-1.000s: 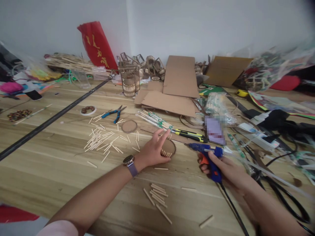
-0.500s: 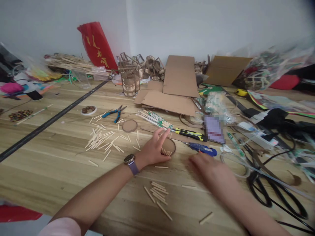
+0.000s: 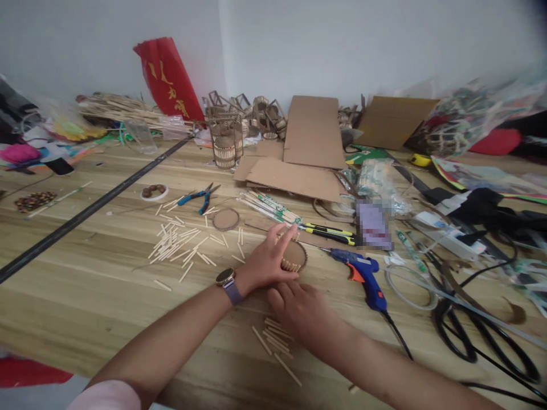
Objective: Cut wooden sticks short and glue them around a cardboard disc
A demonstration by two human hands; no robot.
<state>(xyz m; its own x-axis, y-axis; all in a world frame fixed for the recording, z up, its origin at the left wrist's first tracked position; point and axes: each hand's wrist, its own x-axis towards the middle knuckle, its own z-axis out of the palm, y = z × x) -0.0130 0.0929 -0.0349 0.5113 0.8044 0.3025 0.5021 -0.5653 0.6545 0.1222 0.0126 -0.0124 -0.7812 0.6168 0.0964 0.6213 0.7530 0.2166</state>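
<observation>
My left hand [image 3: 267, 261] rests on a round cardboard disc [image 3: 297, 253] that has short wooden sticks glued upright along its near edge; the fingers lie spread over it. My right hand [image 3: 301, 310] reaches palm down over a small pile of cut sticks [image 3: 273, 341] near the table's front. Its fingertips are hidden, so a grip cannot be made out. The blue glue gun [image 3: 363, 273] lies on the table to the right, apart from both hands.
Loose cut sticks [image 3: 179, 242] and a second cardboard disc [image 3: 225, 218] lie left of the hands. Blue pliers [image 3: 199, 196], a yellow-black knife [image 3: 327, 232], chopstick packets [image 3: 267, 206], cardboard sheets [image 3: 299, 171], cables [image 3: 470, 330] and finished stick baskets [image 3: 224, 149] crowd the wooden table [image 3: 85, 285].
My right hand set the glue gun down on the table and swept left to the pile of cut sticks. My left hand stayed on the disc.
</observation>
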